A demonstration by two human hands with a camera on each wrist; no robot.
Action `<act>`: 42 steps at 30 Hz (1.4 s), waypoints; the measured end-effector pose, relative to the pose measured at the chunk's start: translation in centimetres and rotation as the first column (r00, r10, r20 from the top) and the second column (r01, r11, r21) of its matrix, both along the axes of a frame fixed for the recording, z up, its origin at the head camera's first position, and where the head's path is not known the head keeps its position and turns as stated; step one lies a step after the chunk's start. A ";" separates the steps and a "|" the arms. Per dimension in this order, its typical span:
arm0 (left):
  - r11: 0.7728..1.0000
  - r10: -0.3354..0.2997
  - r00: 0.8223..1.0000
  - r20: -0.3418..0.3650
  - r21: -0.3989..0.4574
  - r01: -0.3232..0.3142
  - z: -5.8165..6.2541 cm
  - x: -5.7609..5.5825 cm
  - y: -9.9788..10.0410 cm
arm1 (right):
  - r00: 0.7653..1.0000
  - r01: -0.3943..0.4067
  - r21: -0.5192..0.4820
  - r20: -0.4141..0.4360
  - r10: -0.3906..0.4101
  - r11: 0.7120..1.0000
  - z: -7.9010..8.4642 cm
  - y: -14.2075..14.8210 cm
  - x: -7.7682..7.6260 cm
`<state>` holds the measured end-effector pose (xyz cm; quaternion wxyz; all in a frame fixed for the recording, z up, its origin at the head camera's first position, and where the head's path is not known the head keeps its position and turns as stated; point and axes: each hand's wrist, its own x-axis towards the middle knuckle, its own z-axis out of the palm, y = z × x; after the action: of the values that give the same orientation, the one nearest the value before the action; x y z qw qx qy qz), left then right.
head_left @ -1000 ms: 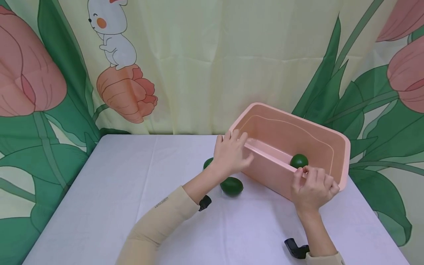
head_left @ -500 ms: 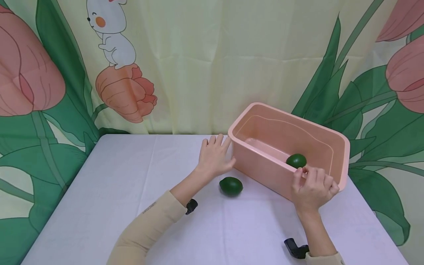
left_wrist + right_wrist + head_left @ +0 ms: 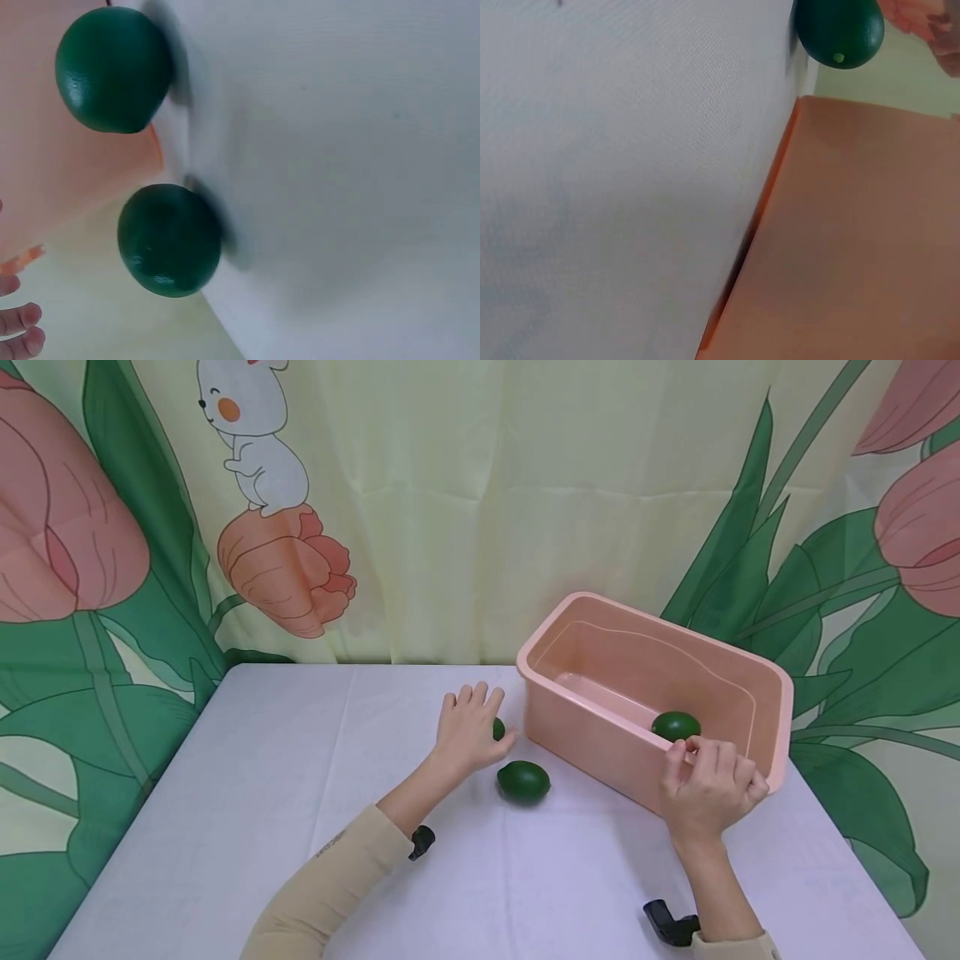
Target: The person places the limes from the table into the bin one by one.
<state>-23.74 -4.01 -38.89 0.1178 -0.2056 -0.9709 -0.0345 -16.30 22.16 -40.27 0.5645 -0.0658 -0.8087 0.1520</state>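
Observation:
My left hand [image 3: 471, 728] reaches over the table with fingers spread, just left of the pink plastic bin. A dark green lime [image 3: 498, 728] shows partly between its thumb and fingers; the rest is hidden by the hand. In the left wrist view this lime [image 3: 169, 240] lies on the cloth, apart from the fingertips [image 3: 30, 315]. A second lime [image 3: 523, 782] rests nearer me, in front of the bin [image 3: 592, 743]. Inside the bin lies another lime [image 3: 677, 726]. My right hand [image 3: 708, 789] grips the bin's near rim by its right corner.
A white cloth covers the table [image 3: 225, 827]. The bin stands angled at the back right, close to the printed curtain [image 3: 420, 527] behind the table. A black wrist camera [image 3: 422, 842] sits on the left wrist, another black camera [image 3: 670, 924] on the right.
My left hand has moved from over the bin's left rim leftward and down to the lime on the table. The lime in the bin has rolled slightly. My right hand stays put.

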 end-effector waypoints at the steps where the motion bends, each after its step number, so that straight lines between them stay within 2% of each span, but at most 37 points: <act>1: 1.000 0.002 1.000 0.006 0.002 -0.002 -0.2 0.0 -0.1 | 1.000 0.000 -0.001 0.001 0.000 1.000 0.0 0.0 0.0; 9: 0.999 0.032 0.999 0.023 -0.020 -0.032 -1.6 -0.5 -1.3 | 1.000 0.009 0.004 -0.004 -0.009 1.000 -0.1 0.0 0.1; 17: 0.996 0.071 0.993 0.089 -0.062 -0.066 -2.6 -1.2 -2.2 | 1.000 0.012 0.006 -0.014 -0.012 1.000 0.0 0.0 0.1; 23: 0.993 0.098 0.984 0.150 -0.079 -0.087 -3.5 -1.5 -2.4 | 1.000 0.006 0.007 -0.008 -0.006 1.000 -0.1 0.0 0.1; 24: 0.992 0.100 0.985 0.143 -0.088 -0.088 -3.7 -1.6 -2.5 | 1.000 0.006 0.008 -0.006 -0.006 1.000 -0.1 0.0 0.1; 31: 0.983 0.140 0.964 0.227 -0.151 -0.108 -3.9 -1.5 -2.7 | 1.000 0.010 0.007 -0.011 -0.010 1.000 0.1 -0.1 0.1; 42: 0.981 0.150 0.953 0.262 -0.157 -0.111 -5.1 -1.9 -2.7 | 1.000 0.012 0.003 -0.021 -0.011 1.000 0.1 -0.1 0.1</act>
<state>-25.64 -6.74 -44.02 -0.0297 -0.1420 -0.9893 0.0137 -16.21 22.08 -40.14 0.5738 -0.0679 -0.8026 0.1481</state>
